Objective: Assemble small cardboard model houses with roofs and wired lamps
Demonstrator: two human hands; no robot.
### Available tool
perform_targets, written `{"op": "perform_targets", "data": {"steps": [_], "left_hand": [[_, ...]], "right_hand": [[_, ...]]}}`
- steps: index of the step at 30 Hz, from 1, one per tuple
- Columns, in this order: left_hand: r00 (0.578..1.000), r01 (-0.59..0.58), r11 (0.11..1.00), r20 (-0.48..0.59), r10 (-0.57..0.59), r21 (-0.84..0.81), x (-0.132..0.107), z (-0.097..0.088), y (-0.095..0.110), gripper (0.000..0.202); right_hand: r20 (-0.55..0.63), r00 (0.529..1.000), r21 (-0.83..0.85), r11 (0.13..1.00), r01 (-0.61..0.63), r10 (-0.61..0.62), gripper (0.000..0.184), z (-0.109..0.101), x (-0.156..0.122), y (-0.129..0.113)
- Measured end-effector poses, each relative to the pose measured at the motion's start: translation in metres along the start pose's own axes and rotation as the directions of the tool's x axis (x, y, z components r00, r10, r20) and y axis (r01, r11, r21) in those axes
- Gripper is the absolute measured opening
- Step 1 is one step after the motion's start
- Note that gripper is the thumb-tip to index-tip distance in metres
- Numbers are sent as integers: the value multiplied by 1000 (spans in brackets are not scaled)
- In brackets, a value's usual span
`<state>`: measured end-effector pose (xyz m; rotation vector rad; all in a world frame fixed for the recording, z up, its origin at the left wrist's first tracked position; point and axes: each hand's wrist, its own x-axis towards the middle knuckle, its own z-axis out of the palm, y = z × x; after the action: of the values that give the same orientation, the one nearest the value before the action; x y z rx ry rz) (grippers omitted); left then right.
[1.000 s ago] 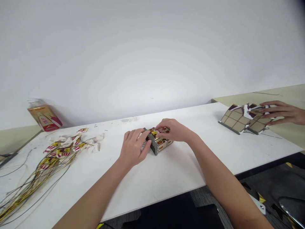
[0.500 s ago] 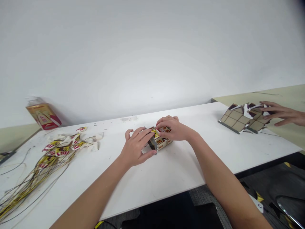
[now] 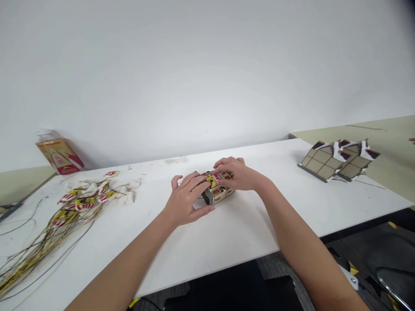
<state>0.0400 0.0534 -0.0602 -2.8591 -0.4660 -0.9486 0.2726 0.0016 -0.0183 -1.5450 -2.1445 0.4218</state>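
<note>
Both hands meet over one printed house, the right hand closed over its top, the left hand spread across its grey base end; how firmly the left presses, I cannot tell. Well left of the grip leans a yellow-and-red container; nearer it lies a pile of striped pieces, their loose wires trailing toward the person. Within the grip, the house lies base toward the left hand on the white table, a yellow piece on its upper face between the fingers. My reading is that this step is positioning or pressing that piece; the next move calls for a steady house and light, exact fingertips. Right of the grip, well apart, stand two tilted beige models, then a sliver of another person's hand.
</note>
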Motion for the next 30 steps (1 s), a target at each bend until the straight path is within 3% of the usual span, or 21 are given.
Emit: {"op": "perform_targets", "data": {"steps": [13,18,30], "left_hand": [[1000,-1,1000,4,1,-5,-1,3,0,45],[1000,-19,1000,-8,19,0,0,2,0,41],[1000,-14,1000,5,14,-11,1,3,1,41]], "right_hand": [[53,997,54,996,-65,63,22,-3,1,3],[37,999,49,998,-33,31,19,-3,2,4],[63,994,61,993,-97,93,25,-3,5,10]]}}
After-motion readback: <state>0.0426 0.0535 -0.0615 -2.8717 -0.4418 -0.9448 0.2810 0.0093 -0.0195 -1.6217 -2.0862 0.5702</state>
